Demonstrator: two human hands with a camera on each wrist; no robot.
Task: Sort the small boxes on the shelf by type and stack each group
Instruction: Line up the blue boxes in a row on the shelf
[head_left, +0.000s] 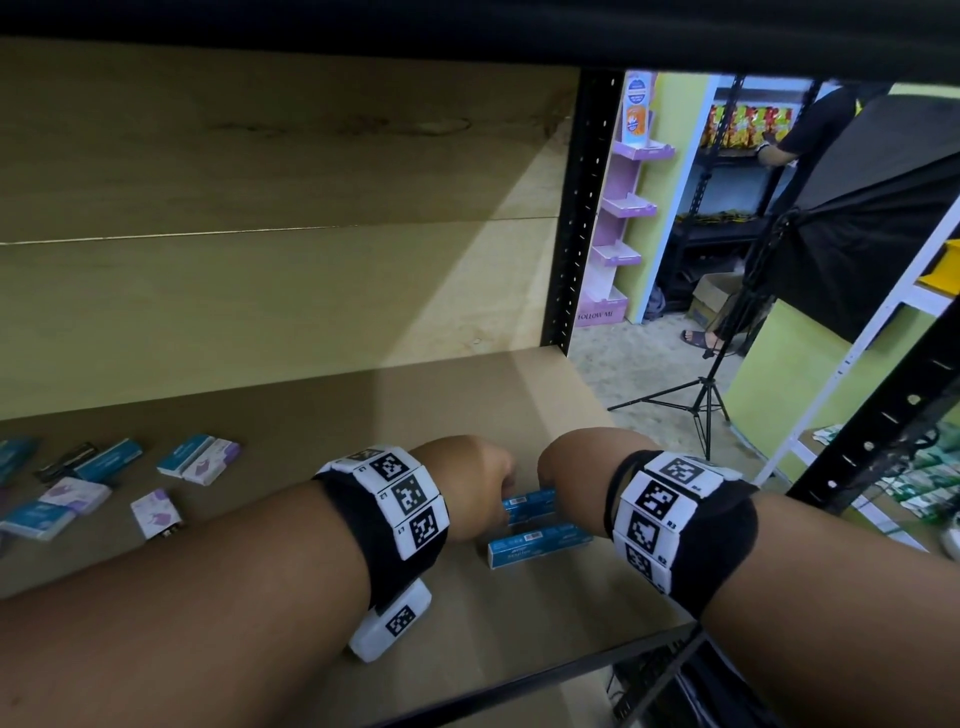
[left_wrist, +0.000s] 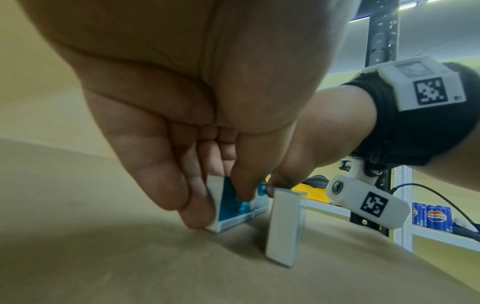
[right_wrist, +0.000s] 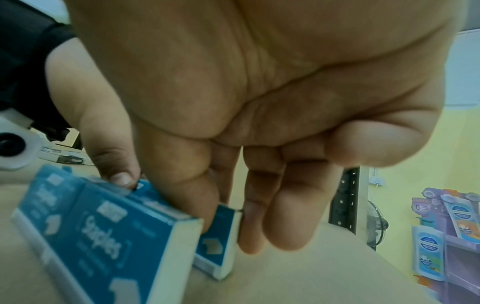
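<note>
Two blue staples boxes stand on their long edges side by side on the brown shelf board (head_left: 467, 405). My left hand (left_wrist: 223, 205) pinches the left end of the farther box (head_left: 530, 506) between thumb and fingers. My right hand (right_wrist: 228, 232) pinches the right end of the same box (right_wrist: 218, 246), thumb on its near face and fingers behind. The nearer box (head_left: 540, 548) stands free just in front of it, large in the right wrist view (right_wrist: 103, 236) and end-on in the left wrist view (left_wrist: 283, 226). In the head view both hands' fingertips are hidden.
Several blue boxes (head_left: 106, 460) and purple-white boxes (head_left: 156, 514) lie scattered at the shelf's left, with a black item (head_left: 67, 460). A black perforated post (head_left: 587, 208) stands at the back right corner. The shelf's front edge (head_left: 519, 691) runs below my wrists. Beyond stand a tripod (head_left: 701, 400) and a person (head_left: 810, 130).
</note>
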